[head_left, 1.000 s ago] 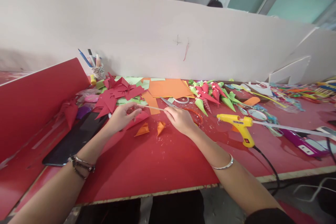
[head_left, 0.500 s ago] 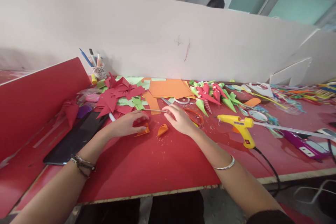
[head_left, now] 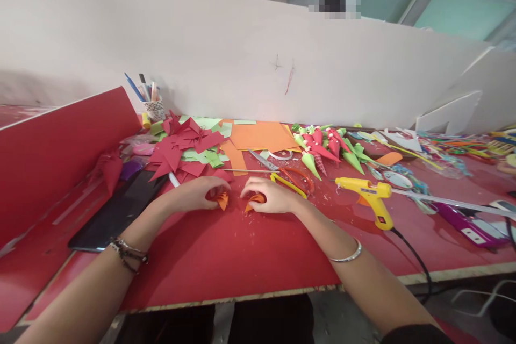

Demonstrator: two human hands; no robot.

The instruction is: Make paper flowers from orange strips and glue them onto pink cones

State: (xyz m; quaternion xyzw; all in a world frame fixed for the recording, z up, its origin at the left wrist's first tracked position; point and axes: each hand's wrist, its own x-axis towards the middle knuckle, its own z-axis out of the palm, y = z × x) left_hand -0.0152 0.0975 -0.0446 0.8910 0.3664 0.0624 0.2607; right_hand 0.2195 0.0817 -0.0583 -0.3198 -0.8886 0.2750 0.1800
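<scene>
Near the middle of the red table, my left hand point(head_left: 199, 193) pinches a small folded orange paper piece point(head_left: 222, 201) between thumb and fingers. A second curled orange paper piece point(head_left: 253, 201) is gripped by my right hand point(head_left: 274, 195), a short way to the right. The two pieces are apart, both at the tabletop. Just beyond my hands lies a thin wooden stick point(head_left: 252, 171). Behind it are scissors point(head_left: 264, 160) with orange and yellow handles, their blades pointing left.
Red paper pieces point(head_left: 185, 142) and orange sheets point(head_left: 260, 135) lie at the back. Red and green paper cones point(head_left: 318, 150) are right of them. A yellow glue gun point(head_left: 368, 193) with a cord lies on the right, a black phone point(head_left: 116, 212) on the left. A pen cup point(head_left: 154, 110) stands behind.
My right hand has let go of the wooden stick, which now lies on the table, and come down onto the right orange piece. My left hand has closed on the other piece.
</scene>
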